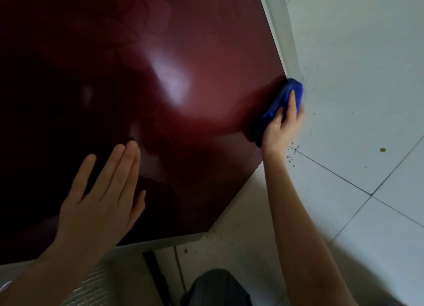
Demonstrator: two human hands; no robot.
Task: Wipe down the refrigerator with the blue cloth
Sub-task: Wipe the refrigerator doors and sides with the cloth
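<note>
Glossy, dark red front panel of the refrigerator (183,41), flat and smooth, with a pale blurred highlight near its centre and dim reflections too vague to identify. A thin grey trim (282,30) borders the panel's right and lower edges. The left hand (98,195) lies flat against the lower panel, fingers straight and close together, grasping nothing. The right hand (282,126) grips the blue cloth (286,87), a soft bunched wad, and presses it to the panel's right edge; the fingers curl over the cloth and cover much of it. Motion blur softens the cloth's outline. Pale square floor tiles (355,76) with dark joints carry scattered dark specks (291,158). The panel's upper and left parts are cut off. A grey-clothed knee (213,287) enters at the bottom.
</note>
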